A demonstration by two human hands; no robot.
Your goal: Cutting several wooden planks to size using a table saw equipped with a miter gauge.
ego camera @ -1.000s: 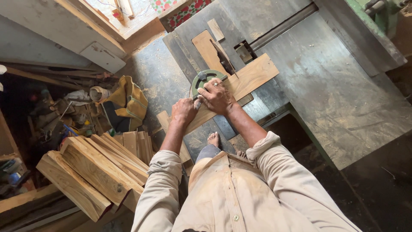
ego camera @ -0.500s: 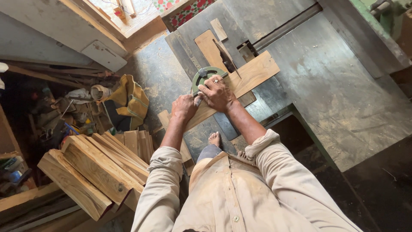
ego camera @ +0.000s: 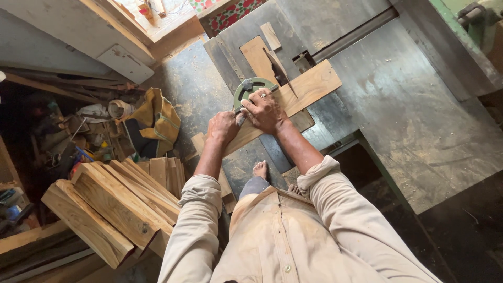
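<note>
Wooden board (ego camera: 309,86) across saw table (ego camera: 419,120); right hand (ego camera: 264,111) pressed flat on green mitre gauge (ego camera: 249,86), left hand (ego camera: 222,127) grip closed on board end. Advisable: firm against gauge, fingers clear of blade (ego camera: 277,71).

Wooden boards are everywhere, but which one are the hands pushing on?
The long pale wooden board lying slanted across the grey metal saw table. Both hands, left hand and right hand, press it; the stacked planks lie untouched.

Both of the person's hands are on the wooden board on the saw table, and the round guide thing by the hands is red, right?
Not quite. The head view shows both hands, left and right, on the wooden board on the saw table, but the round guide is green, not red.
</note>
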